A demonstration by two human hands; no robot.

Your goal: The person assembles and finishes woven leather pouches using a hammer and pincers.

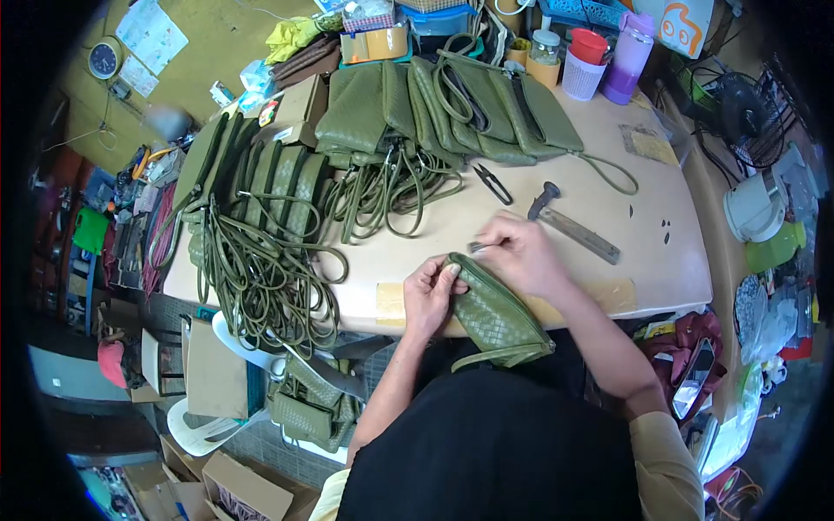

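An olive-green woven pouch is at the table's front edge, close to my body, its strap hanging at the lower end. My left hand grips the upper left end of it, thumb on top. Just above that end, my right hand is closed in a pinch around a small dark piece, too small to name. Beyond my right hand lies a hammer with a worn handle. Black thread snips rest farther back on the table.
Stacked green pouches fill the table's far side. More pouches with a tangle of green straps hang over the left edge. A purple bottle and a red cup stand at the back right. Below left is a white chair.
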